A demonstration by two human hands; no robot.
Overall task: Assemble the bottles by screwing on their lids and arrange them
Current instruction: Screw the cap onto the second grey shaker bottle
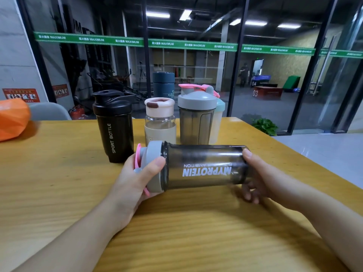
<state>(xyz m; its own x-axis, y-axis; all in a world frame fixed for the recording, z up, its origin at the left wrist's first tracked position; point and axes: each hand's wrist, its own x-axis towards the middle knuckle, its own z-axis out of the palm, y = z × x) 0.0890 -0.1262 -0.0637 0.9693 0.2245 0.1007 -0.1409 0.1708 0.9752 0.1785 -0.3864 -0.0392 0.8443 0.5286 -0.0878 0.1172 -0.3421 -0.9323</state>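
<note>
- Gripped on its side above the wooden table, a smoky MYPROTEIN shaker bottle is held at both ends.
- Its grey lid is clasped by the curled left hand; the base is clutched by the right hand.
- Behind it, upright and capped, are set a black SPORT BOTTLE shaker, a cream-lidded glass bottle and a grey-lidded shaker.

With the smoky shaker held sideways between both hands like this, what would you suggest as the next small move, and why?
Probably twist the grey lid a little further with the left hand while the right hand steadies the smoky shaker. The lid looks seated on the mouth, but whether it is fully tight cannot be told.
</note>
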